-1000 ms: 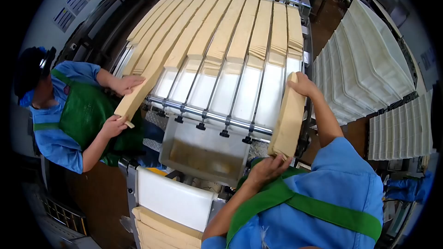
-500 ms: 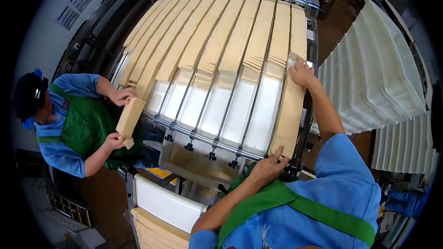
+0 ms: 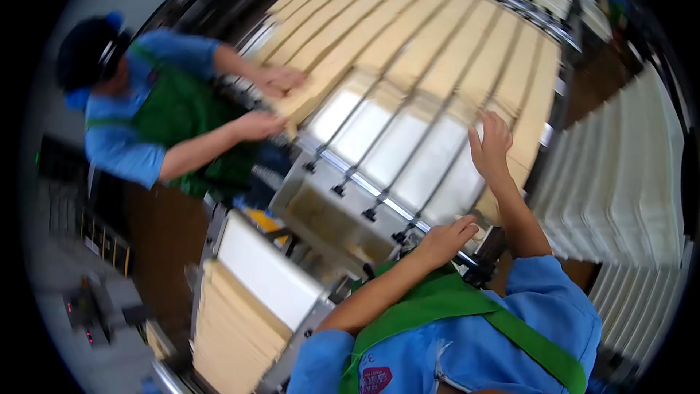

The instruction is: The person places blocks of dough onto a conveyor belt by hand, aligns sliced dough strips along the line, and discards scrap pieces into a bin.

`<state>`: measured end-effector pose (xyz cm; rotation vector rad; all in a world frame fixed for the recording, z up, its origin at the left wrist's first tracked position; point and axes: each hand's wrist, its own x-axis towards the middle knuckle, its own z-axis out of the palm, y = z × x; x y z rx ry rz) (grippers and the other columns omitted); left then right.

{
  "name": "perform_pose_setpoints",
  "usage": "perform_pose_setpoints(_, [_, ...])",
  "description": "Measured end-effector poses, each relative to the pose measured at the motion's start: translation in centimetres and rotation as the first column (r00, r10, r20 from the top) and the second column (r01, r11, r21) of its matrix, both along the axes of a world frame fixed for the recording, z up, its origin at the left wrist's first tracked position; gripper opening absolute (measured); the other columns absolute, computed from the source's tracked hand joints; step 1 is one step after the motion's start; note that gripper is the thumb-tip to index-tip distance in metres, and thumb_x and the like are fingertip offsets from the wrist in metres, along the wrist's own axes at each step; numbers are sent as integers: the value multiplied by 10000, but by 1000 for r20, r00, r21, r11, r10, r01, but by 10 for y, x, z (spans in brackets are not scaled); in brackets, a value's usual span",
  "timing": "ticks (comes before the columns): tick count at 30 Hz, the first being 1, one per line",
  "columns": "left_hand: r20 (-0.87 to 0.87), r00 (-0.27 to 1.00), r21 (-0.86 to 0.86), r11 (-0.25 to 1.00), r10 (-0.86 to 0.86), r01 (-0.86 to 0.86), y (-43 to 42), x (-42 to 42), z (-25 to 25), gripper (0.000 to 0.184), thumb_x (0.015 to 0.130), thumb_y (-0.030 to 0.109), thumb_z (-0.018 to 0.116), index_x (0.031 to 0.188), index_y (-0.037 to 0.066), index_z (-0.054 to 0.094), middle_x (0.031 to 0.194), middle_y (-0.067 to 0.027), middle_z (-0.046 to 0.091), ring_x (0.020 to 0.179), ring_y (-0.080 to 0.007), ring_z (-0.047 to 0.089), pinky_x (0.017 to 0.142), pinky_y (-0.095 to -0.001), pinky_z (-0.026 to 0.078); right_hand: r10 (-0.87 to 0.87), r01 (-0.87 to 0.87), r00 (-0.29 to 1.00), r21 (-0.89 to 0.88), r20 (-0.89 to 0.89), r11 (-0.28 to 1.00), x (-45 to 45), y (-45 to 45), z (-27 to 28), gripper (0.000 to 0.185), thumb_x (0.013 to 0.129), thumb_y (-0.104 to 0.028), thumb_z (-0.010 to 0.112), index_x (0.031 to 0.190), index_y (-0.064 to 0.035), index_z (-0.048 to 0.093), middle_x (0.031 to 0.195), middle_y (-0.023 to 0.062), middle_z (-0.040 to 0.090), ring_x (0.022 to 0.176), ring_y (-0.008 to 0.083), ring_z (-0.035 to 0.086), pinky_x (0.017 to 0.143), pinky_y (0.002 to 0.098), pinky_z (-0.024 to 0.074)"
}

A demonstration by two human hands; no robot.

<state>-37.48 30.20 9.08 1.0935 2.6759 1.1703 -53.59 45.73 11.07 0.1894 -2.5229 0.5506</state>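
Observation:
Long pale-yellow dough strips (image 3: pixel 437 36) lie side by side in lanes on a white table (image 3: pixel 397 138), divided by thin metal rods. My right hand (image 3: pixel 494 142) is over the right-hand lanes, fingertips near the strips' near ends, thumb apart from the fingers; motion blurs it. At the table's near right corner, my left hand (image 3: pixel 446 241) has its fingers closed around what looks like a small pale dough piece (image 3: pixel 475 232). Just beyond it lies the near end of the rightmost strip (image 3: pixel 518 168), partly covered by my right arm.
To the left, a co-worker in a green apron (image 3: pixel 175 113) has both hands at a strip's end. A bin (image 3: pixel 332 222) sits below the metal rail (image 3: pixel 394 208). Layered dough (image 3: pixel 237 328) lies beside a white roller (image 3: pixel 266 266). Stacked white trays (image 3: pixel 612 182) stand at right.
The view has turned and shifted. My right hand has come off the rightmost strip toward the left. The co-worker's held block has been brought to the table's left lanes.

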Motion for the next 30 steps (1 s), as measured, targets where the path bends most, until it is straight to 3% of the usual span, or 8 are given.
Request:
perform_pose_setpoints(5, [88, 794, 117, 785, 602, -609, -107, 54, 9, 454, 819, 25, 613, 1252, 65, 482, 1309, -158, 490, 907, -290, 643, 726, -369, 541, 516, -494, 848, -174, 121, 852, 52, -132, -1, 442, 833, -216, 602, 1240, -73, 504, 1243, 156, 494, 1185, 329, 424, 984, 465, 274])
perform_pose_setpoints(9, [296, 351, 132, 326, 888, -936, -189, 128, -4, 477, 865, 73, 608, 1304, 53, 424, 1355, -167, 401, 839, -248, 629, 732, -331, 521, 784, -758, 594, -199, 183, 621, 103, -245, -18, 442, 783, -200, 638, 1196, -75, 541, 1232, 150, 497, 1188, 328, 421, 988, 462, 288])
perform_pose_setpoints(10, [307, 243, 197, 188, 920, -962, -205, 149, -15, 471, 863, 84, 617, 1296, 53, 433, 1284, -160, 443, 872, -251, 611, 713, -335, 518, 830, -818, 516, -169, 210, 551, 115, -271, -25, 440, 783, -205, 639, 1192, -74, 546, 1234, 151, 494, 1188, 329, 420, 989, 466, 290])
perform_pose_setpoints(11, [347, 46, 116, 6, 937, -993, -215, 173, -6, 428, 871, 99, 584, 1262, 10, 436, 1263, -211, 447, 990, -342, 560, 881, -405, 467, 864, -866, 443, -136, 240, 482, 127, -297, -32, 437, 783, -209, 641, 1188, -73, 550, 1236, 152, 492, 1189, 329, 419, 990, 470, 291])
perform_pose_setpoints(13, [101, -227, 52, -233, 969, -971, -239, 227, -28, 481, 857, 143, 613, 1262, -34, 423, 1235, -257, 434, 1164, -407, 410, 1006, -460, 340, 893, -912, 347, -118, 287, 393, 153, -350, -52, 480, 778, -230, 653, 1208, -50, 538, 1262, 161, 465, 1214, 333, 392, 1006, 475, 284])
perform_pose_setpoints(17, [51, -669, -241, -641, 741, -729, -255, 312, -46, 716, 802, 231, 716, 1308, -95, 329, 1248, -362, 299, 1156, -469, 334, 1002, -481, 309, 844, -947, 276, -18, 460, 320, 213, -456, -69, 613, 798, -291, 663, 1304, -7, 465, 1343, 183, 391, 1280, 345, 319, 1045, 474, 262])
perform_pose_setpoints(24, [312, -540, -128, -529, 782, -839, -268, 346, -52, 801, 756, 167, 759, 1329, -108, 271, 1240, -339, 272, 1106, -448, 384, 985, -435, 372, 828, -957, 279, 66, 487, 284, 276, -622, -75, 623, 885, -511, 498, 1422, -218, 375, 1499, 215, 225, 1222, 376, 418, 949, 512, 389])
perform_pose_setpoints(30, [327, -489, -207, -443, 809, -872, -288, 347, -41, 824, 735, 231, 779, 1311, -96, 287, 1225, -305, 323, 1041, -466, 478, 884, -441, 461, 759, -942, 334, 171, 559, 289, 300, -675, -55, 634, 849, -568, 527, 1352, -192, 448, 1404, 201, 320, 1167, 376, 464, 936, 492, 411])
